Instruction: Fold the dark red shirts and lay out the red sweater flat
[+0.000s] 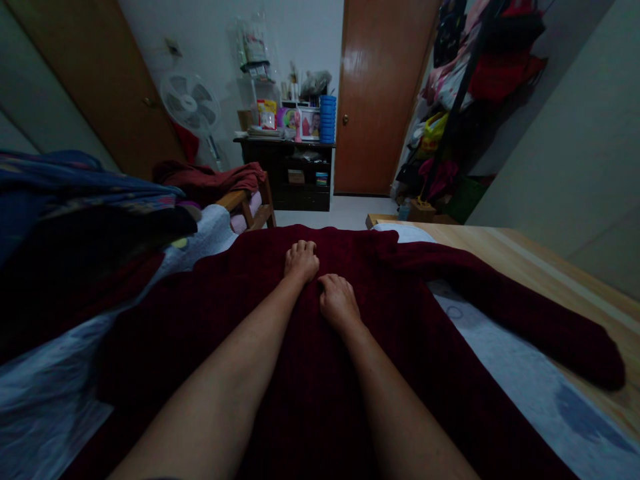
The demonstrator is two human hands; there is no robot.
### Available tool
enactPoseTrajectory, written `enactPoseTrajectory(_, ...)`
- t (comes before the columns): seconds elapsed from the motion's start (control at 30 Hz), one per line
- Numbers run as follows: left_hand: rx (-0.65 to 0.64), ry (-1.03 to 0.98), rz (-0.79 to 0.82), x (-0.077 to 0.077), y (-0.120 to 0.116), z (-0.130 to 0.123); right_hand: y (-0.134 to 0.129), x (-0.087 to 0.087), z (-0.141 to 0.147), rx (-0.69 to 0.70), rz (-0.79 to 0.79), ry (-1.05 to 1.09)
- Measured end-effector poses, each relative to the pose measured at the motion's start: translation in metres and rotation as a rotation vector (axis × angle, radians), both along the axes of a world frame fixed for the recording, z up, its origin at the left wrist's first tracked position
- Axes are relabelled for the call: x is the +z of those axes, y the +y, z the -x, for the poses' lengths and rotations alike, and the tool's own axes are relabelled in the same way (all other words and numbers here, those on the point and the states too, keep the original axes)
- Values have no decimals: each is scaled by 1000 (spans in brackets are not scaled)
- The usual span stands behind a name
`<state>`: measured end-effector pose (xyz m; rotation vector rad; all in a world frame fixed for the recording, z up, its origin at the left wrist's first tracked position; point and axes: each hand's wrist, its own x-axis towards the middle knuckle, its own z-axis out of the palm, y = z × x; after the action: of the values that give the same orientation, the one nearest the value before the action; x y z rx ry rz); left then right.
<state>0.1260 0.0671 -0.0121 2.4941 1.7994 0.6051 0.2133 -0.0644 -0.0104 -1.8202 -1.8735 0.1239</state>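
Observation:
A dark red knitted sweater (410, 333) lies spread flat on the bed in front of me, one sleeve stretched out to the right. My left hand (301, 259) rests on its middle with the fingers curled down into the cloth. Just to its right and a little nearer, my right hand (338, 301) also presses on the sweater with bent fingers. Both seem to pinch the fabric, though the fingertips are hidden.
A pale printed sheet (525, 380) covers the bed, with a wooden frame edge (550, 263) on the right. Dark clothes (75, 220) are piled at left. Beyond stand a fan (191, 105), a dark cluttered cabinet (290, 170), a brown door (380, 93) and hanging clothes (480, 73).

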Motion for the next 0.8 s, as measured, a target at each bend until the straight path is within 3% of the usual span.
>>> enactPoseTrajectory(0.33,-60,-5,85,-7,10,0,0,-1,1,-14,10,4)
enactPoseTrajectory(0.8,280,-53,248,-2,21,-6,-2,3,1,-11,34,26)
